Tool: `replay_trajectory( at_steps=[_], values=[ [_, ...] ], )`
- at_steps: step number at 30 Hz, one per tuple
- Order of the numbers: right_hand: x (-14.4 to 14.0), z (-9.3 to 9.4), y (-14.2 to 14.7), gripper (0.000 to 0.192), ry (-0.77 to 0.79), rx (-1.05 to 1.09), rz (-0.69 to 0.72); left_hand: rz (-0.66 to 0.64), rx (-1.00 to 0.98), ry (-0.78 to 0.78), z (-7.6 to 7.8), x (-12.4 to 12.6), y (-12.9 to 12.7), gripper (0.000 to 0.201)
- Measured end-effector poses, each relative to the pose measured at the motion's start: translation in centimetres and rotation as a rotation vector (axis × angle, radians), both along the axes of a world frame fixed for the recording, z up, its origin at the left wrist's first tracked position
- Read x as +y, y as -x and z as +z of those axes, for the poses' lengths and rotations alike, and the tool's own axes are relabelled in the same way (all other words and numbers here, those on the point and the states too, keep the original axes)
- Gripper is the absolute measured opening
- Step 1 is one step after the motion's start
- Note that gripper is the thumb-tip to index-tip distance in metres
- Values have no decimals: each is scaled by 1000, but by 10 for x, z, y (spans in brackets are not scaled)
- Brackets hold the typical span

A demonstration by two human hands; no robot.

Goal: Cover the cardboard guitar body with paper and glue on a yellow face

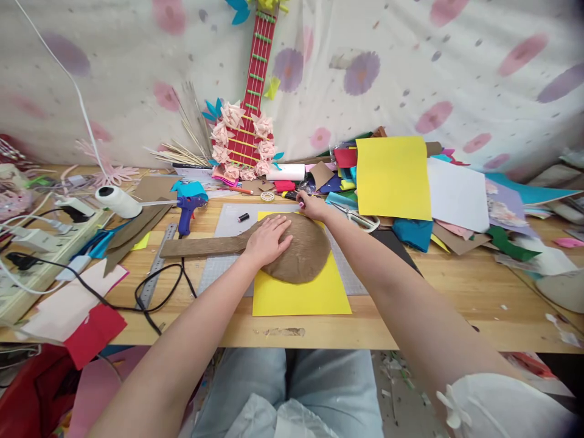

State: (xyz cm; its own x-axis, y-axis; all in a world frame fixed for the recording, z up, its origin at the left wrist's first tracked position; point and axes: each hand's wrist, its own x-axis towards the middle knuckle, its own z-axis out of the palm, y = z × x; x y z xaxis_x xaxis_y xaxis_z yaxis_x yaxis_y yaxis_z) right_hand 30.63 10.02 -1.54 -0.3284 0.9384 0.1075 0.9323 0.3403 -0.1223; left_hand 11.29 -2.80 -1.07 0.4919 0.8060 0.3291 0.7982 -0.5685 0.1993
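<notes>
We see the left hand (267, 240) lying flat, its grip apart, on the cardboard cutout (301, 252) over yellow paper (319, 292); the right hand (312, 205) pinches a pen (300, 201) at the cutout's far edge.

Two yellow sheets (392, 176), one glue gun (188, 210), seemingly

A blue glue gun (186, 210) lies at ten o'clock; a red paper guitar (249, 106) at twelve; scissors (358, 217) at two.

light: bright, even, soft shadows | focus: sharp centre | edges: wide-angle bending, slight blur
</notes>
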Motion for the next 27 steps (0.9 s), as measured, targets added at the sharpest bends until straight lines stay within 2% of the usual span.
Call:
replay_trajectory(
  at_steps=[10, 21, 27],
  values=[
    [-4, 1, 0, 29, -73, 85, -30, 9, 15, 34, 2, 9, -2, 50],
    [25, 6, 5, 25, -121, 101, -5, 77, 28, 48, 2, 35, -13, 49],
    [25, 3, 2, 26, -103, 242, -39, 80, 18, 68, 2, 35, -14, 50]
  ],
)
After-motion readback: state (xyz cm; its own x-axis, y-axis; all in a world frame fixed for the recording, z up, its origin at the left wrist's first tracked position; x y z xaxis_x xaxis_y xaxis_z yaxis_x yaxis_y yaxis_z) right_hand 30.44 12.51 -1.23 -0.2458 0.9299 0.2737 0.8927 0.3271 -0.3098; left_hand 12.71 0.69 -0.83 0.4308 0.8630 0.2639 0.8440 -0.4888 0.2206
